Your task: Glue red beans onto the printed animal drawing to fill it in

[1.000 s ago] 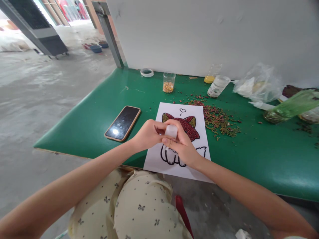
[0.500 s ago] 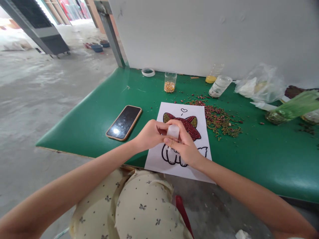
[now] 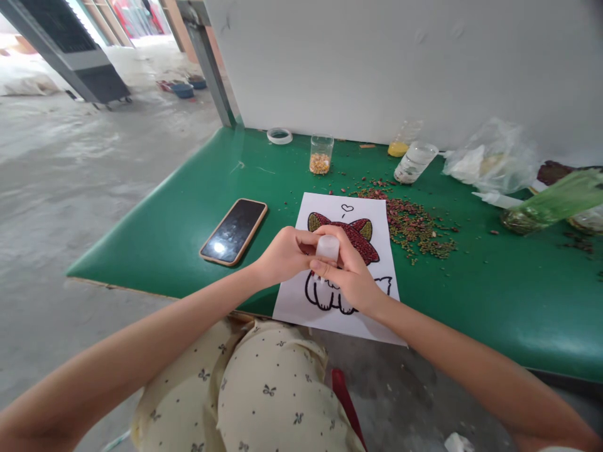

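White container (image 3: 328, 246), just one, is clamped between left hand (image 3: 284, 256) and right hand (image 3: 352, 279) over one paper sheet (image 3: 330, 319)

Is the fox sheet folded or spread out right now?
Spread out: the fox sheet lies open on the green table, far and near edges showing, no fold visible; left hand and right hand hide its middle.

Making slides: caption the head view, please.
Left hand and right hand hold a whitish object over a partly filled animal drawing.
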A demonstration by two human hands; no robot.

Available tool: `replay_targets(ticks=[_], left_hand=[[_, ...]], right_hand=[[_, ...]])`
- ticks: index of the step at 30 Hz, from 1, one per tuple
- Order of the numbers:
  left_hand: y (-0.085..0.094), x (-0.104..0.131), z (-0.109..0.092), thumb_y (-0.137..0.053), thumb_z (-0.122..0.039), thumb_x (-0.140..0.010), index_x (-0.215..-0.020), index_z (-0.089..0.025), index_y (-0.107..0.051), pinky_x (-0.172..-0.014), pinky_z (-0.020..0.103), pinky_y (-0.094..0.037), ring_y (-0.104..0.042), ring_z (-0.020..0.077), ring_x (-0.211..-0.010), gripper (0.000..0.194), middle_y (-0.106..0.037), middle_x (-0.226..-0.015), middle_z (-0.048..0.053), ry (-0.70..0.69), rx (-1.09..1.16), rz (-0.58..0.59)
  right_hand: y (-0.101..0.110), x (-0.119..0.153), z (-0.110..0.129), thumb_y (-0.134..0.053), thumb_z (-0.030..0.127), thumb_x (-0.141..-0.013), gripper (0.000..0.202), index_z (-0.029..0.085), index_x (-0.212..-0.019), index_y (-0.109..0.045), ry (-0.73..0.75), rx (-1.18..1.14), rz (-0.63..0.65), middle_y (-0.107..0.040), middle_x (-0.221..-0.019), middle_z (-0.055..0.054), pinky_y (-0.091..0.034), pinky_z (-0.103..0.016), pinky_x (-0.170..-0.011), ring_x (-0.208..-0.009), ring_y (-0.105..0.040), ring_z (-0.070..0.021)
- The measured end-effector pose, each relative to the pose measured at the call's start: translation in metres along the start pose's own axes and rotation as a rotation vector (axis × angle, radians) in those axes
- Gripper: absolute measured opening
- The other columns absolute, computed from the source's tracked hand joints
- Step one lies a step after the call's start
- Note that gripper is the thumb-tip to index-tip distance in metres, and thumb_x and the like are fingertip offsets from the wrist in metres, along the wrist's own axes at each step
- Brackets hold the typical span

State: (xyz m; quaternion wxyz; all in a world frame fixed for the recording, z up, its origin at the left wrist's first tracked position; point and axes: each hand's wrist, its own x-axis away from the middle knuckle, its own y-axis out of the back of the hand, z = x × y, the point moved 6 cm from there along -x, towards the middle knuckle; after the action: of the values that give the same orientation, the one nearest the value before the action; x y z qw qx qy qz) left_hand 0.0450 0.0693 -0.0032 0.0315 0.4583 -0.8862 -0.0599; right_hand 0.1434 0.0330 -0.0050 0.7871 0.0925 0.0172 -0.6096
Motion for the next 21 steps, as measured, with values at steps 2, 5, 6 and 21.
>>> replay_targets(ticks=[2,5,6,21], left_hand=[[-0.0004,0.0,-0.0001,-0.071,-0.019,-0.064,-0.076,-0.011,-0.071,-0.057,0.024,-0.047,-0.059,0.0139,-0.064,0.014,-0.066,-0.069,0.002,-0.009,0.004,0.004],[-0.0012,-0.0001,0.0007,-0.071,-0.017,-0.065,-0.077,-0.011,-0.071,-0.058,0.024,-0.048,-0.059,0.0131,-0.064,0.014,-0.066,-0.07,0.002,-0.007,0.021,0.007],[-0.0014,-0.0001,0.0013,-0.071,-0.017,-0.065,-0.077,-0.011,-0.071,-0.058,0.024,-0.048,-0.059,0.0129,-0.063,0.014,-0.066,-0.07,0.002,-0.001,0.026,0.005],[-0.0048,-0.0001,0.0052,-0.069,-0.012,-0.063,-0.075,-0.011,-0.07,-0.058,0.023,-0.049,-0.06,0.0125,-0.061,0.012,-0.067,-0.068,0.001,0.055,0.09,0.004]], right_hand=[[0.0002,0.0001,-0.0003,-0.061,0.032,-0.079,0.036,0.029,-0.111,-0.045,0.001,0.004,-0.002,-0.051,-0.083,0.001,-0.039,-0.029,-0.062,-0.072,-0.048,-0.0152],[0.0007,0.0001,-0.0017,-0.062,0.033,-0.078,0.037,0.029,-0.111,-0.044,-0.009,0.0,-0.003,-0.051,-0.083,0.001,-0.041,-0.03,-0.061,-0.07,-0.047,-0.0151],[0.0009,0.0,-0.0022,-0.062,0.033,-0.078,0.037,0.03,-0.111,-0.044,-0.012,-0.004,-0.002,-0.05,-0.083,0.001,-0.041,-0.03,-0.061,-0.07,-0.047,-0.015],[0.0027,0.0003,-0.0042,-0.062,0.03,-0.077,0.035,0.029,-0.108,-0.046,-0.042,-0.037,0.014,-0.049,-0.083,0.002,-0.041,-0.028,-0.062,-0.07,-0.046,-0.0131]])
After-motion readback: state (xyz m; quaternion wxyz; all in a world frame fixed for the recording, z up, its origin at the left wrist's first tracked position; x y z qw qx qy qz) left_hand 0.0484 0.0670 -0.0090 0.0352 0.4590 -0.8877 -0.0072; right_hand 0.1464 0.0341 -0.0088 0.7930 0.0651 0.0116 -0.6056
